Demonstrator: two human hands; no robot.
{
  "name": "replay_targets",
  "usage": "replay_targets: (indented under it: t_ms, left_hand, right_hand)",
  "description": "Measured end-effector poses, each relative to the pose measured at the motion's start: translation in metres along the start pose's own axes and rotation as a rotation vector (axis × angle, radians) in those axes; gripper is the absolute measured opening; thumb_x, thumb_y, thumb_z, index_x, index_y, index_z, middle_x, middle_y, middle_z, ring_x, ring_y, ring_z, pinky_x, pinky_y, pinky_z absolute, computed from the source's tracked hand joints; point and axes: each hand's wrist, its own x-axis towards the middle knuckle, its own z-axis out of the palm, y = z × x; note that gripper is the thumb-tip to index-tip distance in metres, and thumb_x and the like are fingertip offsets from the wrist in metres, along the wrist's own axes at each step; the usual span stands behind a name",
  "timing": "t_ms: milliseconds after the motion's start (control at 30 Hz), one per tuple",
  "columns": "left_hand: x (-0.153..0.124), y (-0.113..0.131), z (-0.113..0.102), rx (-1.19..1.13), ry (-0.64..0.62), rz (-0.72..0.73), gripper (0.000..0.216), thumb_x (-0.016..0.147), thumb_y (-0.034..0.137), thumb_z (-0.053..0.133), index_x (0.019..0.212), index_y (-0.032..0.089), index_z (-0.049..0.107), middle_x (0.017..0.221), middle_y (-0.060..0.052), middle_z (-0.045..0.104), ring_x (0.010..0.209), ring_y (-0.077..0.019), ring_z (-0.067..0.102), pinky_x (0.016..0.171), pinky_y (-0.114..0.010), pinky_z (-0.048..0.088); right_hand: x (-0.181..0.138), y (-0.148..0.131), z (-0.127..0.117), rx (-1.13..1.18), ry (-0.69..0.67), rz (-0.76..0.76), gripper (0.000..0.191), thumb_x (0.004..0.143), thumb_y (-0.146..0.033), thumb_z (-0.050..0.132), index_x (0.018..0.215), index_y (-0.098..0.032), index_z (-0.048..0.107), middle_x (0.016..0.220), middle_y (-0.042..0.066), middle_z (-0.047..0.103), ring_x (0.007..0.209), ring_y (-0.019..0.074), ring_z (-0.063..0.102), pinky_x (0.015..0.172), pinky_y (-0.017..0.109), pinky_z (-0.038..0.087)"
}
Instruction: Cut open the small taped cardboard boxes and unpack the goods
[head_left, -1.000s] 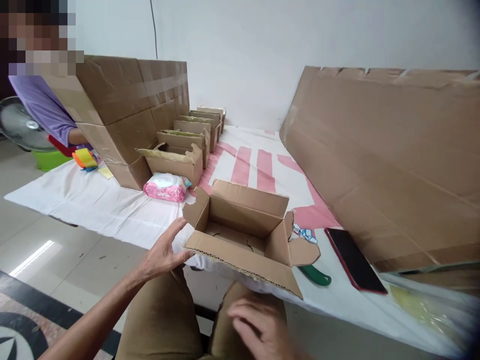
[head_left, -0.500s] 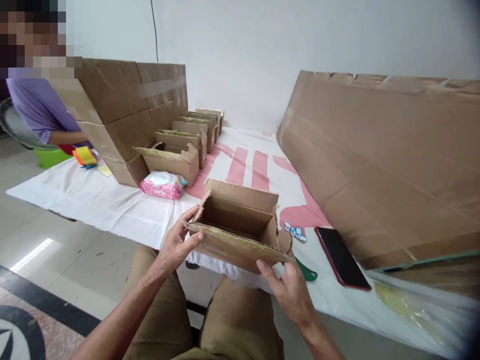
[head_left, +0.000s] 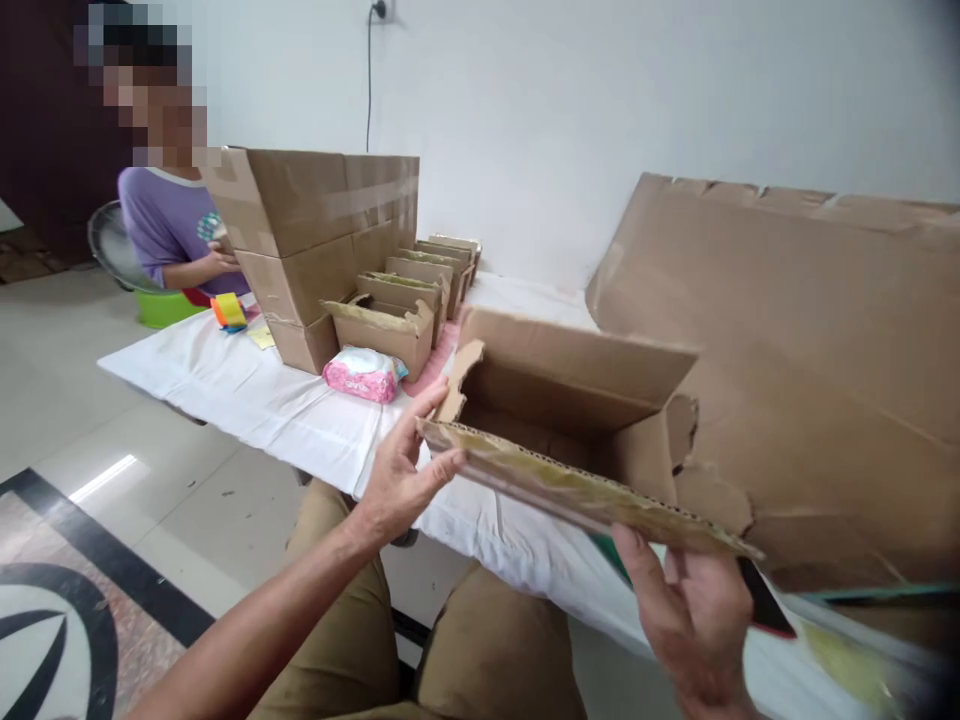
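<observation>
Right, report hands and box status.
Left hand grips open cardboard box at left end. Right hand holds near flap from below. Box off table; cardboard sheet close on right.

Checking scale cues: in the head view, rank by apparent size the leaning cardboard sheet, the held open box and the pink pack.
1. leaning cardboard sheet, cut off by the frame.
2. open box, nearest the camera, so enlarged.
3. pink pack, farther back.

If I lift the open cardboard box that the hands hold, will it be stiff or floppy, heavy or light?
Probably light: the open cardboard box shows nothing inside, and the left hand pinches only a flap corner. Its walls likely stay stiff, since the edge looks corrugated. The flaps may flop: the near flap hangs outward and the side flap looks torn.
</observation>
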Motion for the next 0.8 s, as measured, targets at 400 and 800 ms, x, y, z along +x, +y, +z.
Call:
replay_targets:
  t_ms: [400, 800]
  left_hand:
    - [-0.039, -0.038, -0.112, 0.086, 0.269, -0.199, 0.083, 0.076, 0.049, 0.085, 0.146, 0.021, 0.051, 0.155, -0.018, 0.056, 0.145, -0.0366, 0.053, 0.116, -0.05, 0.049]
    - [-0.013, -0.071, -0.186, 0.233, 0.463, -0.159, 0.075, 0.072, 0.048, 0.08, 0.136, 0.016, 0.058, 0.138, -0.014, 0.065, 0.133, -0.0351, 0.059, 0.114, -0.048, 0.049]
  right_hand:
    - [-0.001, -0.034, 0.116, 0.2, -0.362, 0.053, 0.06, 0.094, -0.048, 0.066, 0.147, -0.024, 0.053, 0.128, 0.012, 0.071, 0.112, 0.0288, 0.069, 0.095, 0.044, 0.058]
    - [0.002, -0.03, 0.243, 0.289, -0.402, 0.007, 0.062, 0.09, -0.039, 0.068, 0.147, -0.021, 0.051, 0.141, 0.016, 0.062, 0.123, 0.0301, 0.062, 0.093, 0.046, 0.06]
